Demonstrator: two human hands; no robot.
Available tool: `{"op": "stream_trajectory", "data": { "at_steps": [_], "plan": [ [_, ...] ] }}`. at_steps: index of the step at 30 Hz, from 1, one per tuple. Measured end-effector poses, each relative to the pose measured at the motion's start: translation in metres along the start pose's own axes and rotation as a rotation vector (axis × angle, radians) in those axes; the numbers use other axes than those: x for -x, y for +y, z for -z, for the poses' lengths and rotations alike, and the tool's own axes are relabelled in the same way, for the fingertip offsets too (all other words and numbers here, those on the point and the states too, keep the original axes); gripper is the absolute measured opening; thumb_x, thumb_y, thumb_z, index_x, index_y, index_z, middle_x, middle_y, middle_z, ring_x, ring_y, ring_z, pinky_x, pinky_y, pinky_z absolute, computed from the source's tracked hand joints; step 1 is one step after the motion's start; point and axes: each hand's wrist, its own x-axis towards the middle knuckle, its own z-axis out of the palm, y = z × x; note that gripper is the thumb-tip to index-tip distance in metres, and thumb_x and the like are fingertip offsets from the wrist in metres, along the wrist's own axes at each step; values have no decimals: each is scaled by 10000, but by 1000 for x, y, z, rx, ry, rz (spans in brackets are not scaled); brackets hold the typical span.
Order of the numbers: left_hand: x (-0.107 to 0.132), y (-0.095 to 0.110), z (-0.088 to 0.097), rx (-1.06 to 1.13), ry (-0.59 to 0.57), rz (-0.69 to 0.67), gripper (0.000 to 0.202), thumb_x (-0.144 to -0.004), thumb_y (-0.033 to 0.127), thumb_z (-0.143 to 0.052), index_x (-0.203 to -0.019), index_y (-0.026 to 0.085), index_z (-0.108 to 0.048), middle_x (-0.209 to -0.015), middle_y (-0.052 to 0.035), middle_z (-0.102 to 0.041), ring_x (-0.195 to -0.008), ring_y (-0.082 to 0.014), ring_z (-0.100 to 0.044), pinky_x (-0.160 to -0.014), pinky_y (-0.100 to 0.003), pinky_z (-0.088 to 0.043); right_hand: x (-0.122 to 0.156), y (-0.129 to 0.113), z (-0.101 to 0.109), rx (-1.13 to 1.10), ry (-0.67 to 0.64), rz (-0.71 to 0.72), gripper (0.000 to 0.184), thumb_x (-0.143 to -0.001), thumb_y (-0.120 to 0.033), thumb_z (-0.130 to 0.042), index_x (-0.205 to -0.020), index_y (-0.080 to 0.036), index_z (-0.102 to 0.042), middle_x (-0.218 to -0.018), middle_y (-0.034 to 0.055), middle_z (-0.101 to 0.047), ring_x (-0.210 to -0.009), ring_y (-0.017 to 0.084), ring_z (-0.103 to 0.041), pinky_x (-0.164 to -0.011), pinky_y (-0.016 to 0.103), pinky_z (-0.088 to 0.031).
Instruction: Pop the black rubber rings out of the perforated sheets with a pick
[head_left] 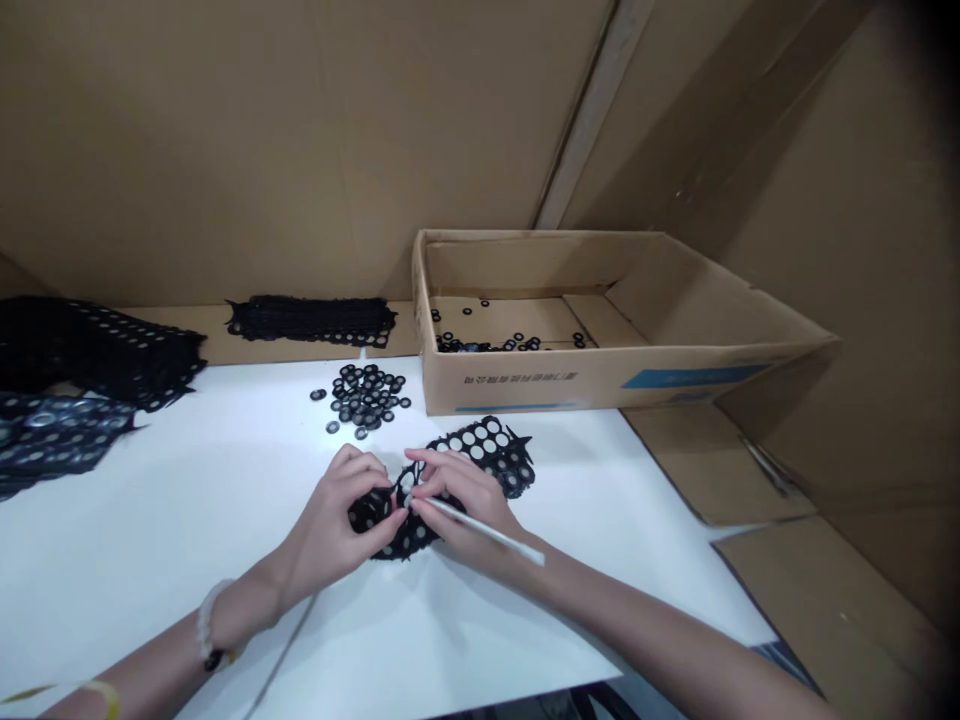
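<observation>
My left hand (334,515) is closed on the near left end of a black sheet (510,465) full of round holes, which is bent up between its thumb and fingers. In my right hand (476,500) is a thin, pale stick-like tool (499,538), pinched between thumb and fingers with its tip at the sheet. My fingers hide that tip. The sheet's far end lies on the white table (225,500). Beyond my hands sits a loose pile of small black rings (367,400).
Behind to the right stands an open cardboard box (525,382), with several black rings scattered inside. A stack of black perforated sheets (311,318) lies at the back, and more sheets (97,350) are heaped at left. Cardboard walls (262,130) enclose the table.
</observation>
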Motion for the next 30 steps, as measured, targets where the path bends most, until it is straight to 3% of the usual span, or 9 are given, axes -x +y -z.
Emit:
{"op": "stream_trajectory", "data": {
  "at_steps": [4, 9, 13, 16, 18, 20, 22, 25, 30],
  "plan": [
    [1, -2, 2, -170, 52, -166, 54, -823, 146, -570, -868, 175, -578, -848, -50, -557, -882, -203, -439, -778, -337, -423, -1, 3, 4, 0, -101, 82, 65, -868, -126, -574, -872, -191, -574, -1010, 106, -680, -883, 185, -624, -816, 349, -504],
    [-1, -4, 4, -479, 277, -221, 126, -773, 213, -614, -834, 154, -521, -932, -91, -491, -965, -262, -410, -833, -419, -393, 1, 2, 4, 5, -120, 112, 60, -874, -126, -568, -850, -180, -560, -905, 78, -660, -826, 163, -607, -800, 324, -507],
    [-2, -6, 5, -598, 230, -270, 131, -804, 209, -581, -694, 178, -517, -794, -45, -482, -852, -230, -412, -788, -403, -336, 1, 1, 2, 26, -118, 91, 71, -875, -122, -559, -838, -183, -561, -885, 81, -663, -821, 173, -614, -775, 318, -513],
    [0, -5, 8, -551, 131, -257, 147, -840, 178, -530, -695, 189, -552, -792, -43, -517, -862, -229, -410, -793, -407, -304, 1, 1, 2, 41, -98, 39, 84, -877, -127, -550, -829, -194, -569, -870, 72, -674, -816, 172, -634, -757, 304, -518],
    [3, -2, 11, -380, 74, -236, 178, -863, 167, -486, -699, 190, -550, -787, -45, -503, -861, -220, -409, -789, -392, -328, 2, 2, 3, 43, -77, -25, 90, -876, -138, -543, -818, -199, -574, -865, 62, -680, -803, 167, -649, -741, 289, -523],
    [5, 0, 16, -164, 99, -219, 224, -885, 178, -429, -684, 191, -526, -775, -47, -461, -844, -214, -407, -764, -375, -364, 1, 3, 5, 48, -69, -116, 94, -870, -140, -542, -809, -202, -577, -862, 50, -685, -790, 162, -659, -726, 277, -525],
    [3, -2, 22, -50, 225, -173, 249, -900, 206, -396, -677, 196, -507, -773, -47, -432, -833, -214, -405, -744, -370, -379, 0, 3, 7, 51, -60, -198, 104, -861, -133, -547, -790, -203, -574, -848, 37, -688, -766, 158, -663, -705, 267, -521],
    [-8, -21, 28, -205, 352, 1, 242, -897, 297, -462, -686, 199, -526, -806, -52, -488, -855, -228, -402, -795, -397, -356, -2, 0, 8, 31, -32, -241, 112, -845, -123, -570, -765, -201, -571, -835, 29, -692, -752, 152, -667, -687, 252, -512],
    [-23, -65, 26, -506, 180, 317, 225, -880, 395, -516, -813, 205, -615, -969, -66, -616, -936, -270, -412, -846, -457, -300, 3, -4, 1, -27, -56, -169, 80, -842, -140, -586, -781, -191, -589, -846, 46, -693, -777, 156, -672, -717, 260, -521]
  ]
}}
